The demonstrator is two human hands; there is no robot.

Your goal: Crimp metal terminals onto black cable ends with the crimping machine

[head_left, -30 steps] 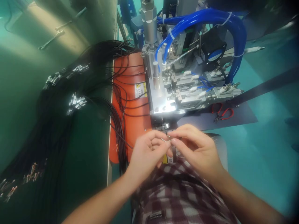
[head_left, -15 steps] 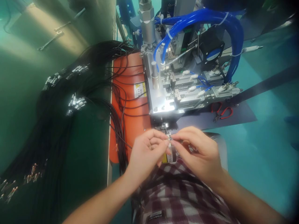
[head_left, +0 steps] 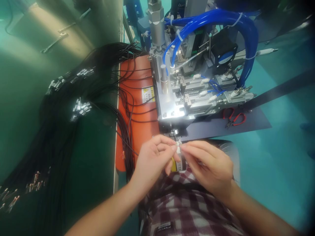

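My left hand (head_left: 151, 160) and my right hand (head_left: 209, 164) meet fingertip to fingertip just in front of a metal machine (head_left: 182, 95). Both pinch a small silver metal piece (head_left: 178, 144) between thumb and forefinger. A thin black wire (head_left: 125, 142) runs from the left across the orange mat toward my left hand; I cannot tell whether it joins the piece. The machine's dark front slot (head_left: 173, 132) lies right above my fingertips.
An orange mat (head_left: 137, 124) lies left of the machine. A big bundle of black wires with silver terminals (head_left: 78, 106) spreads over the green table at left. Blue air hoses (head_left: 216, 16) arch over the machine. Red-handled pliers (head_left: 235, 118) rest at right.
My hands have stayed together at the same spot. The right hand's fingers shifted slightly lower and flatter while both keep pinching the small piece.
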